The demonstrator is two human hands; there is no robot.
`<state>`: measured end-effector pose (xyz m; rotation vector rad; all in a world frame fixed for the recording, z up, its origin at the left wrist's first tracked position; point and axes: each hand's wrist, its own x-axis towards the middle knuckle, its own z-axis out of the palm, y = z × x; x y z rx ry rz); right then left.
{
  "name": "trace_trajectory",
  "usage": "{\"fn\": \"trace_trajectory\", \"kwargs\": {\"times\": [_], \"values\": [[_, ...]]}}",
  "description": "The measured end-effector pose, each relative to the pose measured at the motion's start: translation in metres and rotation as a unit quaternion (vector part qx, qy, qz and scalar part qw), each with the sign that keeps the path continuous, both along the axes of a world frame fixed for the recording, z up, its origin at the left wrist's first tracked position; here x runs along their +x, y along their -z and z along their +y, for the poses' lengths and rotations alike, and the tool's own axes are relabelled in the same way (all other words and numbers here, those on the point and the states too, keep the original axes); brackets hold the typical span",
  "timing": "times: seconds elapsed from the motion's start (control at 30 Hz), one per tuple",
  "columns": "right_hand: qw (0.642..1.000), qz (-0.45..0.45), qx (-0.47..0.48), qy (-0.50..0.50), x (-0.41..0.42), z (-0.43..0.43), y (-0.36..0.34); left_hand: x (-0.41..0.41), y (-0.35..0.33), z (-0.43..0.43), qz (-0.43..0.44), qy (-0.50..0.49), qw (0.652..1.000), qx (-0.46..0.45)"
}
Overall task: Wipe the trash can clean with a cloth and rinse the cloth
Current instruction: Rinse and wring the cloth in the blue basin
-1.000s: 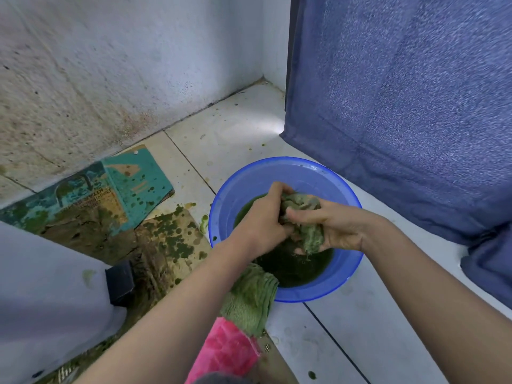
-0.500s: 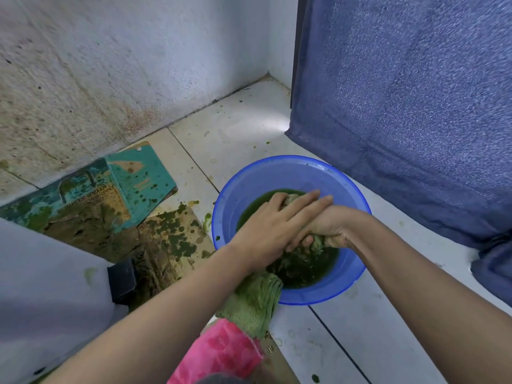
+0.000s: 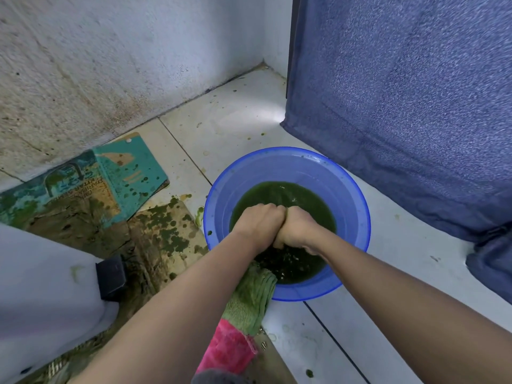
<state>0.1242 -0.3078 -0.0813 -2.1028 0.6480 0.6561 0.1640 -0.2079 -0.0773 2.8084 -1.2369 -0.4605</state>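
The cloth being rinsed is almost wholly hidden: only a sliver of green fabric shows between two fists pressed knuckle to knuckle inside a blue plastic basin [image 3: 352, 206]. The left hand [image 3: 259, 221] and the right hand [image 3: 297, 227] are both curled tight, side by side and touching, apparently wringing the cloth between them just above the surface. The basin holds dark green, murky water [image 3: 279, 194] with pale flecks floating near the wrists. Both bare forearms reach in from the bottom of the view.

A second green towel [image 3: 250, 299] hangs over the near rim of the basin, under the left forearm, and a bright pink cloth [image 3: 227, 349] lies just below it. The basin sits on a pale tiled floor [image 3: 227, 126] speckled with green drops. To the left lies a flattened, stained cardboard sheet [image 3: 163, 231] and a teal printed carton [image 3: 130, 173] against a grimy white wall [image 3: 110, 51]. A white trash can [image 3: 41, 286] with a dark fitting on its side fills the lower left corner. A blue curtain [image 3: 415, 106] hangs at the right.
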Motion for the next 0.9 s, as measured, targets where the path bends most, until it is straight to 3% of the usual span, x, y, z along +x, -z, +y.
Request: {"fn": "trace_trajectory", "kwargs": {"times": [0.2,0.4,0.6,0.77,0.9], "values": [[0.991,-0.041,-0.115,-0.051,-0.001,0.009,0.005,0.003,-0.005,0.000,0.040,-0.038,0.998,0.029],[0.971,-0.112,-0.168,-0.132,-0.016,0.011,0.002,-0.001,-0.012,0.011,0.096,-0.066,0.993,0.015],[0.934,-0.211,-0.207,-0.202,-0.024,0.005,-0.014,-0.010,-0.029,0.019,0.187,-0.144,0.968,-0.089],[0.891,-0.291,-0.240,-0.251,-0.025,-0.008,-0.035,-0.016,-0.041,0.019,0.269,-0.176,0.919,-0.230],[0.857,-0.358,-0.265,-0.260,-0.023,-0.016,-0.039,-0.021,-0.054,0.016,0.314,-0.209,0.883,-0.280]]}}
